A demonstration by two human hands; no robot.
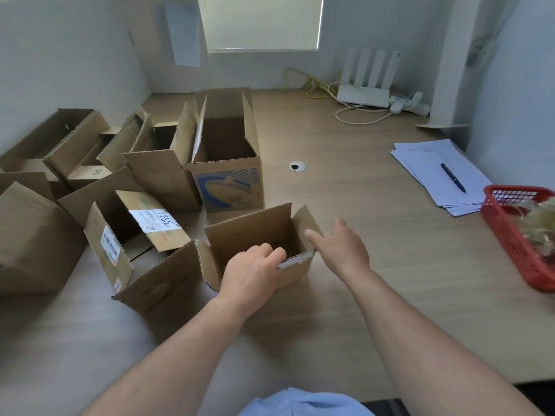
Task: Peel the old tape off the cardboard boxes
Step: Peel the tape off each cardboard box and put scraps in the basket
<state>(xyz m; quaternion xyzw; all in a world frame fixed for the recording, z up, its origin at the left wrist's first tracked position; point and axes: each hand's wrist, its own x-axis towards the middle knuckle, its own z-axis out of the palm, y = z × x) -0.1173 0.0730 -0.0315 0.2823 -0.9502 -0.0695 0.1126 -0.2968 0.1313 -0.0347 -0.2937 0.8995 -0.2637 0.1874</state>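
Observation:
A small open cardboard box stands on the desk in front of me, flaps up. My left hand grips its near wall, fingers curled over the rim. A pale strip of tape runs along that near rim, right of my fingers. My right hand is open beside the box's right flap, its fingertips at the flap's edge. To the left lies a larger open box with white labels on its flaps.
Several more open cardboard boxes crowd the left half of the wooden desk. A red plastic basket holding crumpled tape sits at the right edge. Papers with a pen lie behind it. A router and cables occupy the back.

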